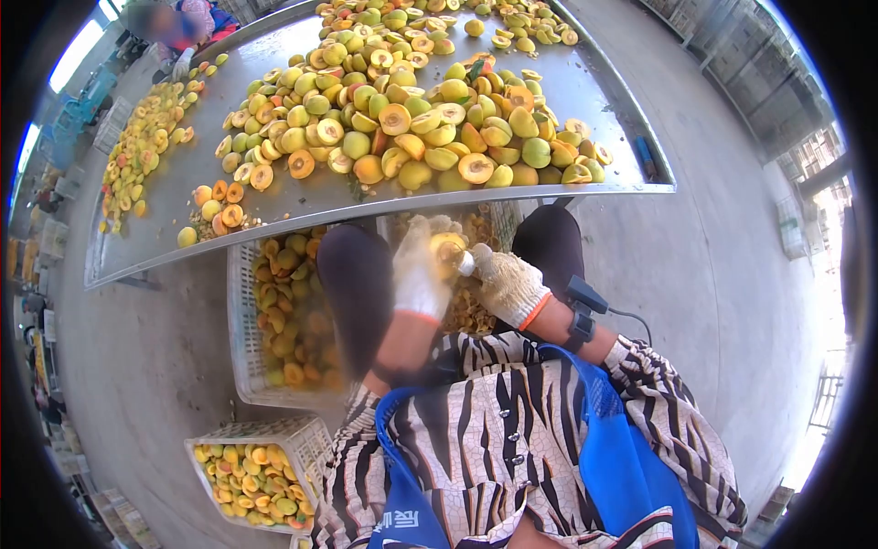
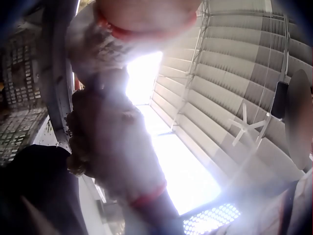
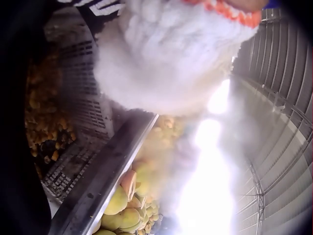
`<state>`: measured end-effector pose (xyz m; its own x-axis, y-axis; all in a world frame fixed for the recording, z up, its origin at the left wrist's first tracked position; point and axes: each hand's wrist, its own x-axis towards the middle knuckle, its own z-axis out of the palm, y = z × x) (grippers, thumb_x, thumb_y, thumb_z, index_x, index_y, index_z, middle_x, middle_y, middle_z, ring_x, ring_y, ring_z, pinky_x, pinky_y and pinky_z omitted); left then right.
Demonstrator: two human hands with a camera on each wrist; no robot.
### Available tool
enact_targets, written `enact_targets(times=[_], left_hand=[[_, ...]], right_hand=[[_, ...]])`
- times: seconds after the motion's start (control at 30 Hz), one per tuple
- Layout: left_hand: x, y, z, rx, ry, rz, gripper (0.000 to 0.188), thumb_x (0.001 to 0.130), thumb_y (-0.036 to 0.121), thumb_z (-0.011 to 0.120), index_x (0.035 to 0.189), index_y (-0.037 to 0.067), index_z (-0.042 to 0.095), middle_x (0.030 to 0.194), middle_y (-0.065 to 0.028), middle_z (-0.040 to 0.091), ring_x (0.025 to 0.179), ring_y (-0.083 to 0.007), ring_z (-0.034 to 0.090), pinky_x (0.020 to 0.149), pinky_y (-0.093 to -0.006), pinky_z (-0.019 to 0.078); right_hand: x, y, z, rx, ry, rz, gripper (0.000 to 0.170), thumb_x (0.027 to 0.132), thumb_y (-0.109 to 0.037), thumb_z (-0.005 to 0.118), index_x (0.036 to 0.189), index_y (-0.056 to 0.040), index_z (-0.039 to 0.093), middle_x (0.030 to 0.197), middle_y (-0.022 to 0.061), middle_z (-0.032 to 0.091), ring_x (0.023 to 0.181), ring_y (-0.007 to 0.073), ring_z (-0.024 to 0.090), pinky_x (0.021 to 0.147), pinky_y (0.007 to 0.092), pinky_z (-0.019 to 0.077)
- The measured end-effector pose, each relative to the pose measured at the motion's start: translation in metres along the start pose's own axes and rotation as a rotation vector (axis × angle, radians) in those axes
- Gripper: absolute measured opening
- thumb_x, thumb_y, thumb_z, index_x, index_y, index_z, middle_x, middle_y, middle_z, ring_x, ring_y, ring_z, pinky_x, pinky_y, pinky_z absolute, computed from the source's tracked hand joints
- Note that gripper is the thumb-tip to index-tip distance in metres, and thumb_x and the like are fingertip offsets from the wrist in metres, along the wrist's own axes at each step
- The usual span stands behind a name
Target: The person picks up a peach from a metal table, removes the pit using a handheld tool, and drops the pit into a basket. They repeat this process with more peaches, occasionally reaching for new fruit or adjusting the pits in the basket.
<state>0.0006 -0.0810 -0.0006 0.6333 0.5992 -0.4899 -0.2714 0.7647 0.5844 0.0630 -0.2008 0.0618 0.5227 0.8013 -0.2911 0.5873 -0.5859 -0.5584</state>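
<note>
In the head view both hands wear knitted white gloves with orange cuffs and meet between the knees, just below the table's near edge. My left hand [image 1: 421, 274] holds a yellow peach half [image 1: 447, 252], cut face showing. My right hand [image 1: 508, 282] grips a small tool with a pale, shiny end [image 1: 467, 264] that meets the peach half; its kind is mostly hidden by the fingers. Under the hands stands a crate of small orange-brown pieces [image 1: 472, 311]. The right wrist view shows the right glove [image 3: 171, 63] from close by, its fingers out of sight.
A metal table [image 1: 302, 206] with a raised rim carries a large heap of halved peaches [image 1: 412, 119]. By my left leg stands a white crate [image 1: 245, 339] of peach halves, with another crate [image 1: 311, 444] nearer. Another person [image 1: 187, 32] works at the far left.
</note>
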Motion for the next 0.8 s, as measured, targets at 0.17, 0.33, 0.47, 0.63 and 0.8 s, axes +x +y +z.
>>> enact_targets(times=[0.17,0.33,0.47,0.63,0.8], left_hand=[[0.001,-0.016,-0.001,0.103,0.054,0.12,0.03,0.099,0.028,0.055,0.102,0.0,0.066,0.091,-0.0126,0.069,0.074,-0.021,0.066,0.066,-0.0308,0.0537],[0.004,-0.025,-0.01,0.264,0.008,0.208,0.03,0.099,0.026,0.058,0.1,-0.002,0.068,0.087,-0.0112,0.071,0.068,-0.0172,0.066,0.061,-0.0282,0.0528],[-0.001,-0.015,-0.006,0.238,-0.171,0.198,0.031,0.099,0.028,0.057,0.096,-0.001,0.068,0.079,-0.0117,0.07,0.061,-0.0163,0.065,0.056,-0.0275,0.0518],[0.008,-0.006,-0.016,0.452,-0.33,0.168,0.036,0.1,0.033,0.054,0.093,0.001,0.067,0.076,-0.0124,0.07,0.058,-0.0158,0.064,0.049,-0.0259,0.0483],[0.011,-0.01,-0.021,0.426,-0.361,0.134,0.035,0.1,0.032,0.051,0.092,0.001,0.065,0.078,-0.0121,0.07,0.06,-0.0165,0.064,0.048,-0.0265,0.0465]], right_hand=[[0.008,0.026,0.03,0.083,-0.009,-0.007,0.033,0.085,-0.027,0.066,0.11,-0.0083,0.054,0.089,0.0209,0.068,0.086,0.0414,0.065,0.073,0.0499,0.0524],[0.006,0.031,0.035,0.043,-0.076,0.022,0.036,0.085,-0.026,0.066,0.116,-0.0086,0.057,0.094,0.0209,0.068,0.087,0.0408,0.065,0.075,0.0469,0.0536],[0.009,0.045,0.05,0.42,-0.19,-0.044,0.026,0.086,-0.022,0.061,0.106,-0.0053,0.061,0.086,0.0121,0.069,0.074,0.028,0.067,0.066,0.0384,0.0532],[-0.002,0.021,0.017,0.604,-0.493,0.164,0.015,0.087,-0.015,0.056,0.097,-0.0048,0.061,0.075,0.0091,0.063,0.064,0.0215,0.062,0.059,0.0332,0.0503],[0.002,0.056,0.031,0.695,-0.589,-0.273,0.015,0.093,-0.021,0.052,0.092,-0.0073,0.057,0.072,0.0025,0.055,0.062,0.0163,0.058,0.055,0.0336,0.047]])
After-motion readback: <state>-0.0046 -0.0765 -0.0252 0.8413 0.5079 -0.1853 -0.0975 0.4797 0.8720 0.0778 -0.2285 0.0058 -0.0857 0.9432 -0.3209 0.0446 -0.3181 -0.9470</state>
